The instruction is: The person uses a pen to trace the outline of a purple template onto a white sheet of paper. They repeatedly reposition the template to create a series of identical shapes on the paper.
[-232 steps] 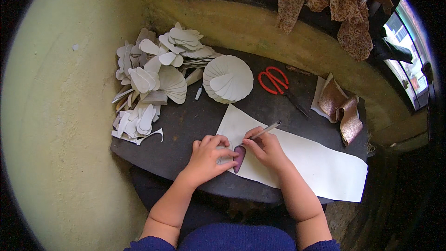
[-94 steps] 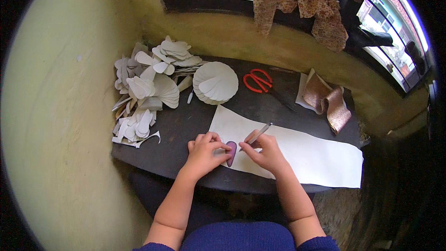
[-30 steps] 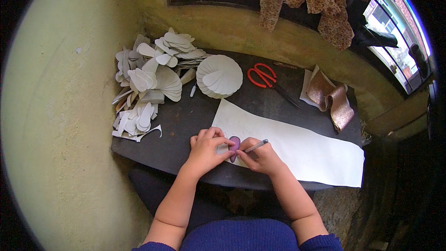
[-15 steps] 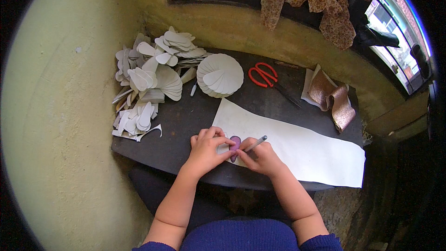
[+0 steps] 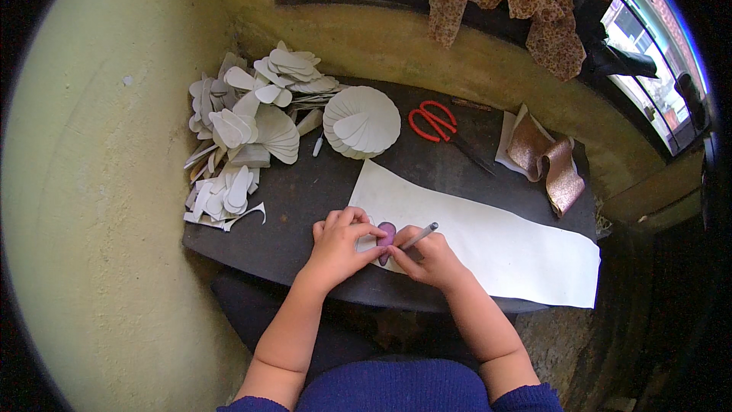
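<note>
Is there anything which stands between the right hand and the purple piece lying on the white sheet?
Nothing visible does: the right hand, holding the pen, is right at the edge of the purple piece. The left hand touches it from the left side; the scissors lie apart, beyond the white sheet.

Scuffed yellow-green plaster walls [image 5: 114, 152] meet in a corner before me; matte black worktop [image 5: 286, 191] close by; dark-framed window [image 5: 631, 27] upper right, bright daylight outside; mottled grey-brown floor [image 5: 560, 343] below.
</note>
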`<state>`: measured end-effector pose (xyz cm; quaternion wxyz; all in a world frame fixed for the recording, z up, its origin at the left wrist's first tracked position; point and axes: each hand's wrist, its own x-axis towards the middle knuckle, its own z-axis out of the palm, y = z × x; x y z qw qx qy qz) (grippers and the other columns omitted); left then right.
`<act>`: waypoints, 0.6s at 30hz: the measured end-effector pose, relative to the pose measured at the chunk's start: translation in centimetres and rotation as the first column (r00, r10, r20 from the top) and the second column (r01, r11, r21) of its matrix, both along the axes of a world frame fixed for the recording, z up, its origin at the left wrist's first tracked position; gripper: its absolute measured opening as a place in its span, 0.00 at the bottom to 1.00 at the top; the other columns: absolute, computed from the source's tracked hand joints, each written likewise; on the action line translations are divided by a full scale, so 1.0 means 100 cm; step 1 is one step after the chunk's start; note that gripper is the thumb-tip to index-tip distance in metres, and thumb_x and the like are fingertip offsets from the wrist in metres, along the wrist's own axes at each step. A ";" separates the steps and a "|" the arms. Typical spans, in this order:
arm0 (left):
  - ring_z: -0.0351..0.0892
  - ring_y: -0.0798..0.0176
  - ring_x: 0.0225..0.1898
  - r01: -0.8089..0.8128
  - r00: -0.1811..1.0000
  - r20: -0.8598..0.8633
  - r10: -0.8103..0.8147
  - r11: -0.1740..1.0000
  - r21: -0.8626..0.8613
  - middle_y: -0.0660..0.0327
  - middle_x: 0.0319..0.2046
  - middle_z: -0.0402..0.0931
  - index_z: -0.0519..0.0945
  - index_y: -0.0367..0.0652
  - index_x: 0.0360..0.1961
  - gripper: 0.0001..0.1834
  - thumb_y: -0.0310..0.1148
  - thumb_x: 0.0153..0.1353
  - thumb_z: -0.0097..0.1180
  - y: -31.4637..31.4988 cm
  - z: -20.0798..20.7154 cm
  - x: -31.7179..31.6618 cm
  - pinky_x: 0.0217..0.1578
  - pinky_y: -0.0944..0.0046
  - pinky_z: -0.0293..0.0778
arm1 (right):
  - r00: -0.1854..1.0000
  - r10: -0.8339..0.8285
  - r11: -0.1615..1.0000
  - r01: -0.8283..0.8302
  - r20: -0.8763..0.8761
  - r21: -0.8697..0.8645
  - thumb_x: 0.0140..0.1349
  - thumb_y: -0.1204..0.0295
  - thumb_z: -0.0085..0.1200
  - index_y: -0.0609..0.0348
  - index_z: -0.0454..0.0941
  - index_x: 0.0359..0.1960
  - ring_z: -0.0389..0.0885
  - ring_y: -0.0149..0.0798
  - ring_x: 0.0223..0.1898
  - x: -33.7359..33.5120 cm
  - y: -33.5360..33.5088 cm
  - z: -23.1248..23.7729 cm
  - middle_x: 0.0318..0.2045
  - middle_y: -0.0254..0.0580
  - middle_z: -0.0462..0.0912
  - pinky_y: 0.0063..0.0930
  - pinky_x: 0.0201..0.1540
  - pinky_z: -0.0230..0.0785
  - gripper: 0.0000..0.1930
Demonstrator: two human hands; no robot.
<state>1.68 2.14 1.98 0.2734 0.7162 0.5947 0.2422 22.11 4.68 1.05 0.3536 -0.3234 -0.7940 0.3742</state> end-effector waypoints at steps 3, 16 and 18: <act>0.69 0.60 0.54 0.004 1.000 -0.011 -0.003 1.000 0.007 0.67 0.46 0.72 0.87 0.60 0.39 0.14 0.45 0.50 0.69 0.001 -0.002 0.000 0.54 0.54 0.56 | 0.992 0.126 0.992 -0.126 0.023 0.004 0.58 0.76 0.63 0.57 0.74 0.33 0.84 0.48 0.30 0.002 0.000 -0.003 0.28 0.45 0.82 0.36 0.34 0.76 0.08; 0.69 0.59 0.54 -0.001 1.000 -0.013 0.001 1.000 0.009 0.68 0.46 0.73 0.87 0.60 0.39 0.14 0.46 0.50 0.69 0.001 -0.004 0.000 0.54 0.53 0.57 | 0.999 0.034 0.999 -0.034 0.001 0.005 0.58 0.75 0.63 0.57 0.74 0.33 0.83 0.49 0.29 0.000 0.000 0.001 0.27 0.44 0.81 0.37 0.33 0.75 0.08; 0.69 0.58 0.55 -0.001 1.000 -0.012 0.001 1.000 0.007 0.68 0.46 0.73 0.87 0.60 0.38 0.13 0.46 0.51 0.68 0.001 -0.004 -0.001 0.53 0.52 0.58 | 0.998 0.063 0.998 -0.062 0.029 -0.021 0.58 0.76 0.64 0.57 0.74 0.33 0.82 0.49 0.29 0.001 -0.001 -0.001 0.26 0.44 0.81 0.37 0.32 0.75 0.08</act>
